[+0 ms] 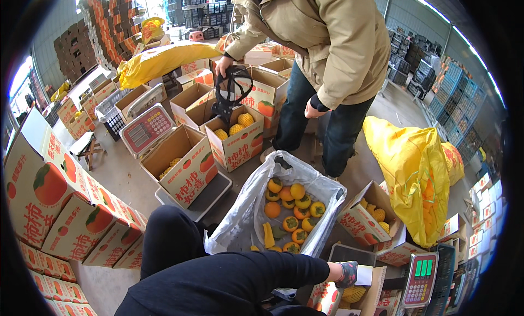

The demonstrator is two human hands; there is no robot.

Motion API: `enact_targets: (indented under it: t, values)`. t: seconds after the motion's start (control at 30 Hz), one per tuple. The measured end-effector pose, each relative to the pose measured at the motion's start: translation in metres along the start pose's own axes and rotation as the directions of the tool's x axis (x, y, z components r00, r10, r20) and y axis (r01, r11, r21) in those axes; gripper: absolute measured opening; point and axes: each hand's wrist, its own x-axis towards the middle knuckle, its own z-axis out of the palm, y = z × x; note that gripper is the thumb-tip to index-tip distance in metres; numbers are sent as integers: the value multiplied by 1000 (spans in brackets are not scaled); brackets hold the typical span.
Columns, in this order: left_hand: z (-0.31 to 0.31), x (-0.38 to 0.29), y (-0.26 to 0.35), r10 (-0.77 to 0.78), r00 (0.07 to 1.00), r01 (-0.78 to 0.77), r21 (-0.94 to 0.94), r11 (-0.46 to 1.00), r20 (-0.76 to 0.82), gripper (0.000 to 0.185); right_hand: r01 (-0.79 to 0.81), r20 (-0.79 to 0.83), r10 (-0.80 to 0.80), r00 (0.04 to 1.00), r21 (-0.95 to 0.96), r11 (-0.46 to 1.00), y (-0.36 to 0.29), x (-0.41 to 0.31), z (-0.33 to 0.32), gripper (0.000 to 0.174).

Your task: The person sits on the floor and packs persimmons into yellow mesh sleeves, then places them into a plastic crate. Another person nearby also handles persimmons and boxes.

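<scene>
My left hand, in a dark patterned glove, reaches across to an open cardboard box at the lower right. It is at a white flap of that box; its fingers are too hidden to tell whether they grip. Inside are fruits in yellow foam nets. My right hand is out of view. Before my knees stands a crate lined with white plastic film, holding several loose persimmons and a yellow foam net.
Across the crate stands a person in a tan jacket, one hand on a black strapped object. A lit scale display is at right, another scale at left. Printed boxes and yellow sacks surround the crate.
</scene>
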Motion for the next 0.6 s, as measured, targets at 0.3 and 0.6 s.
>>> enact_targets:
  t: [0.3,0.6]
  values:
    - [-6,-3,1,-1,1000,1,9,1000,-14,14,-372,-33,381,924,160,914,-16,-11,-12,38]
    - [0,-9,-3,-37,999,40,72,997,-37,12,-691,209,659,722,274,669,53,-62,18,34]
